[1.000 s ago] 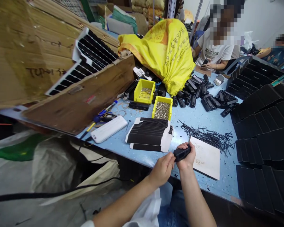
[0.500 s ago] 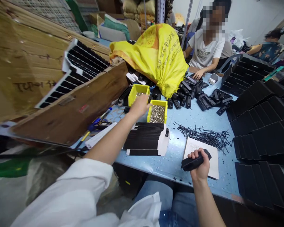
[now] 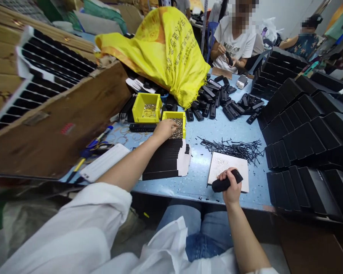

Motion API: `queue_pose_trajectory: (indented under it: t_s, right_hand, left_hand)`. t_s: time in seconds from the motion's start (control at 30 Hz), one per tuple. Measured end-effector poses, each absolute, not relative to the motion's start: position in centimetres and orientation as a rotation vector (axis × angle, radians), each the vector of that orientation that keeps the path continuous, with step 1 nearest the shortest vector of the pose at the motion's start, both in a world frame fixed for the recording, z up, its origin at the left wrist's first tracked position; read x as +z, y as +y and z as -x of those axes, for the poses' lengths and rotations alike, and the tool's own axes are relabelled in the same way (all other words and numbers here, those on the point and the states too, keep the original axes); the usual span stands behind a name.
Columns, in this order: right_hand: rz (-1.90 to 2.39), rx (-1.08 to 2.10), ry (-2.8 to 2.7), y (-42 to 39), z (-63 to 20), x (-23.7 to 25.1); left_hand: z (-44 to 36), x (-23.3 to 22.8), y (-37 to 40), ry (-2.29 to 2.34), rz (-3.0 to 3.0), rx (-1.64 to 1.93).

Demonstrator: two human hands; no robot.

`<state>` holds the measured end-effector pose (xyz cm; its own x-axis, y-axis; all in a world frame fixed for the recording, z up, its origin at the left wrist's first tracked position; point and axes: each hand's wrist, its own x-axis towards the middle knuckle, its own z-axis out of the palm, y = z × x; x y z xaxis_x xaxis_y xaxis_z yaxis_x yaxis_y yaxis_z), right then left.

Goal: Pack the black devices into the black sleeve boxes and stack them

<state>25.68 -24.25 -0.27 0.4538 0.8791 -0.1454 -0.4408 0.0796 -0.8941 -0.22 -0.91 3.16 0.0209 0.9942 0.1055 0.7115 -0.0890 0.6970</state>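
My left hand reaches into the nearer yellow bin, fingers curled together among small shiny metal parts. What they pinch, if anything, is too small to make out. A second yellow bin with metal bits in it stands behind and to the left. In my right hand is a black oblong case, gripped above the front edge of a white board. Thin black sticks lie scattered behind that board. Under my left forearm's far side sits a stack of flat black boxes.
Black cases are heaped past the bins, beside a yellow sack. Stacked black boxes line the right side. A wooden box wall and a white strip lie left. A co-worker sits opposite, holding a dark object.
My left hand has moved from over the farther yellow bin into the nearer one. The right hand still holds the black case. The co-worker has lifted their hands from the heap. The view has shifted.
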Motion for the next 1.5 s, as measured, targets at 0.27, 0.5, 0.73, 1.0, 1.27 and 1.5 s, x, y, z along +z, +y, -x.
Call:
queue_pose_trajectory:
  t_s: [0.27,0.5,0.73,1.0,1.27,1.5]
  right_hand:
    - [1.245,0.83,-0.867,-22.4,-28.5,-1.1]
    - [0.685,1.028,-0.427,-20.3,-26.2,6.4]
    - [0.741,0.987,-0.357,-20.3,-25.3,7.1]
    - [0.773,0.957,-0.339,-20.8,-24.8,6.3]
    - [0.989,0.689,-1.014,-22.6,-29.9,0.3]
    - [1.432,0.719,-1.012,-21.1,-34.6,-5.1]
  left_hand:
    - [-7.1,3.4,-16.8,1.049,-0.876,1.112]
    - [-11.8,2.9,-21.7,0.893,-0.535,1.162]
    - [-12.9,3.0,-22.6,0.874,-0.573,1.196]
    - [-14.1,2.6,-23.8,1.045,-0.907,1.306]
    - [-2.4,-1.1,-21.5,1.571,-2.116,0.824]
    - [6.2,-3.3,-17.9,1.76,-2.447,0.04]
